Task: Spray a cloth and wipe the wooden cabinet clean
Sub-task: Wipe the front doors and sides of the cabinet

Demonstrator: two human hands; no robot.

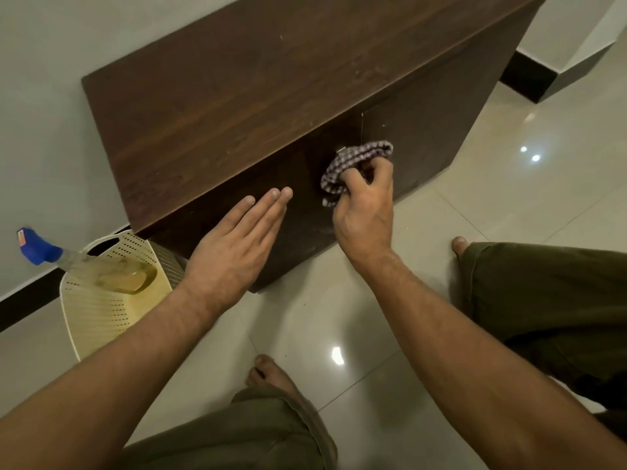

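A low dark wooden cabinet [271,83] stands against the wall, its top dusty. My right hand [364,205] grips a bunched checked cloth [356,161] and presses it on the cabinet's front door, beside a small metal handle [340,150]. My left hand [237,249] lies flat, fingers together, against the front of the cabinet to the left of the cloth. A spray bottle [84,262] with a blue nozzle and yellowish liquid lies in a cream perforated basket [101,317] on the floor at the cabinet's left end.
Glossy pale floor tiles [441,205] spread in front of the cabinet. My bare feet [268,371] and knees in olive trousers [549,300] are close to it. A black skirting [529,79] runs along the walls to the right.
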